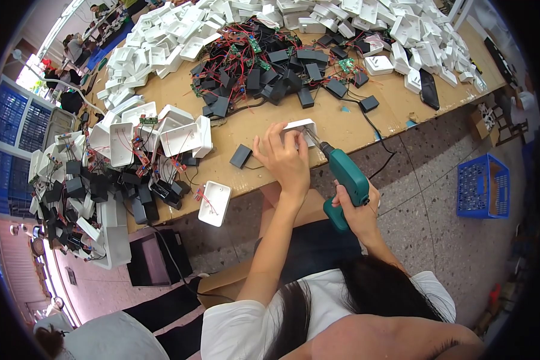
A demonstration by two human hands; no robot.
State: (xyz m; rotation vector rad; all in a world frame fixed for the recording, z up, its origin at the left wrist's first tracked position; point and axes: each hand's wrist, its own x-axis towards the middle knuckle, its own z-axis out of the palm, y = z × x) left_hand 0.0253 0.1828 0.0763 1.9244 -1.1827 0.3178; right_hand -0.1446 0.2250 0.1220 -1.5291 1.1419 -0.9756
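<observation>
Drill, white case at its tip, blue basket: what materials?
Drill: likely moulded plastic, green, satin, softly highlighted; bit looks metallic, slim and grey.
White case: probably plastic, smooth, thin-walled.
Basket: likely plastic, evenly blue, openwork walls.

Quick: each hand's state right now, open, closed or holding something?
Left hand: holding a white plastic case on the table.
Right hand: closed, holding a green power screwdriver.
</observation>
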